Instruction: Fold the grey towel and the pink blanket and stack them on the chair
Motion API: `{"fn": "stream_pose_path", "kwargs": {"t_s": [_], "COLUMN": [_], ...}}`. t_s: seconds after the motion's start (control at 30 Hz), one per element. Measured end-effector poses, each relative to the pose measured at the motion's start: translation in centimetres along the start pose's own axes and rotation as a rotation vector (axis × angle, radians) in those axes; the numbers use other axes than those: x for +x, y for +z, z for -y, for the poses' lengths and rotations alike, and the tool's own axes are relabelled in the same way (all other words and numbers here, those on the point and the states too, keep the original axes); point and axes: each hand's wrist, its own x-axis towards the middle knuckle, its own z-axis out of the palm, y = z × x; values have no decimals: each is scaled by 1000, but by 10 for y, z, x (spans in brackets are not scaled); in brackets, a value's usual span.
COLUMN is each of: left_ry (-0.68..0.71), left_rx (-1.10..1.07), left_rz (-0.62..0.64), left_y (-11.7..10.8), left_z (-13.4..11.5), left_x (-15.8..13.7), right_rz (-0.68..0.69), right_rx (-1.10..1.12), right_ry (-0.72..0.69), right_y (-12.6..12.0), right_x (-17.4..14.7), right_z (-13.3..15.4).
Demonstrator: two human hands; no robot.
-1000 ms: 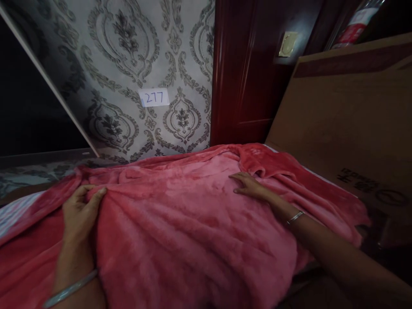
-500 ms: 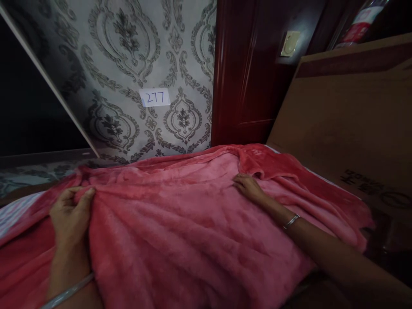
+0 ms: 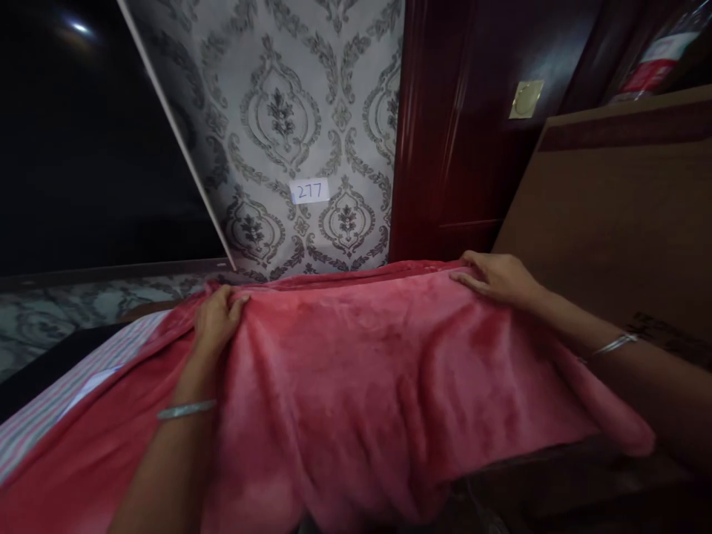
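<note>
So, starting at my far left, a big dark screen [image 3: 100, 148] with a pale edge sits in front of the patterned wallpaper [image 3: 281, 141]. Below it, a striped sheet [image 3: 105, 363] sticks out from under the red blanket [image 3: 356, 348]. Next along is my left hand [image 3: 218, 319], silvery bangle [image 3: 186, 410] on the wrist, and I've got the blanket's raised edge pinched between thumb and fingers, pretty much no gap apart from the cloth itself.

The blanket stretches from that hand across to the other one, top edge pulled fairly straight, the near side hanging in loose folds. Behind it there's a white card [image 3: 310, 190] on the wall reading 277, then a dark red wood panel [image 3: 445, 126].

My right hand [image 3: 500, 278] has the other end of that edge, thumb on my side and fingers tucked over the top, closed on the fabric. Up past it is a gold-coloured plate [image 3: 526, 99] on the wood, then a large cardboard box [image 3: 617, 215], and a bottle [image 3: 659, 65] with a red-and-white label above the box's top edge.
</note>
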Motion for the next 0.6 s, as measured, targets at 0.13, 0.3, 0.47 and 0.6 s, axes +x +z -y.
{"fn": "stream_pose_path", "kwargs": {"t_s": [0.13, 0.3, 0.47, 0.6], "left_ry": [47, 158, 287, 357], "left_rx": [129, 192, 158, -38], "left_rz": [32, -129, -193, -6], "left_y": [-64, -143, -174, -159], "left_z": [-16, -48, -66, -70], "left_x": [8, 14, 1, -16], "right_rz": [132, -185, -215, -197], "right_rx": [-217, -453, -373, -420], "right_ry": [-125, 82, 302, 329], "right_y": [-53, -138, -183, -200], "right_x": [-14, -23, -26, -27], "right_z": [15, 38, 40, 38]}}
